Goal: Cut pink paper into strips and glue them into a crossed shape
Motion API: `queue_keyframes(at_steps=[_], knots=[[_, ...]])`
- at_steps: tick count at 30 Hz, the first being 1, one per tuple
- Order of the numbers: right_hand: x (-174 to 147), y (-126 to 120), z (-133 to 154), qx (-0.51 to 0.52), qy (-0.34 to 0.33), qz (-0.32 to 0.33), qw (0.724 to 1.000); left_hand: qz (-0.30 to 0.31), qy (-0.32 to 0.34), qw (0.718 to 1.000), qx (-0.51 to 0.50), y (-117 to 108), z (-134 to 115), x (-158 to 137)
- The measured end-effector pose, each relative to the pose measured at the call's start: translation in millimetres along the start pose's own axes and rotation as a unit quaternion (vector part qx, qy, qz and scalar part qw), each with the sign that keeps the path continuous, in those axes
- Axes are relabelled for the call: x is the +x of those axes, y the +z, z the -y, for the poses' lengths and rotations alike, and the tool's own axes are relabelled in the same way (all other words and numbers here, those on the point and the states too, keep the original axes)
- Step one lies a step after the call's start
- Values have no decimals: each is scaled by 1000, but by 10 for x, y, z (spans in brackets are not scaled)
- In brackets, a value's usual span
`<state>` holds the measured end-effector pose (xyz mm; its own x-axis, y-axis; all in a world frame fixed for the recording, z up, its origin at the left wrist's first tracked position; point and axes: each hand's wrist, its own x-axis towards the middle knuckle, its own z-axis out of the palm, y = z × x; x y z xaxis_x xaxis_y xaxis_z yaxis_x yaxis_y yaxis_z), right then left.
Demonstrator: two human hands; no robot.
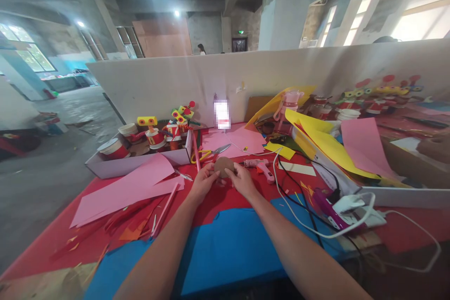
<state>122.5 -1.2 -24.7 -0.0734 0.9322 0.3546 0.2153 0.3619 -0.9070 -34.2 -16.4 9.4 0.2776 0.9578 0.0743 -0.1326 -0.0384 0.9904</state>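
Between both hands is a round brown cardboard disc, held up above the red tabletop covering. My left hand pinches its left edge between thumb and fingers. On the opposite edge my right hand grips with the thumb across the disc's face. A pink glue gun lies just right of my right hand. Beyond the left hand rest scissors with yellow handles. Blue material spreads across the table's near side, under my forearms.
Left stands a box with paper-cup figures; pink paper lies before it. A lit phone stands at the back. On the right are yellow sheets, a white power strip and tangled cables. A white partition closes the far side.
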Motion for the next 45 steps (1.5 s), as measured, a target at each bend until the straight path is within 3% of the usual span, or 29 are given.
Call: queue_keyframes(at_steps=[9, 33, 40, 45], knots=[[-16, -61, 99, -57, -1, -13, 998, 42, 4, 998, 47, 17, 16, -24], [12, -51, 1, -71, -52, -17, 996, 22, -11, 997, 72, 26, 18, -12], [-24, -40, 105, -5, -30, 14, 999, -34, 28, 998, 47, 27, -33, -19], [-18, -57, 103, -55, -29, 37, 997, -108, 50, 992, 30, -49, -64, 1]])
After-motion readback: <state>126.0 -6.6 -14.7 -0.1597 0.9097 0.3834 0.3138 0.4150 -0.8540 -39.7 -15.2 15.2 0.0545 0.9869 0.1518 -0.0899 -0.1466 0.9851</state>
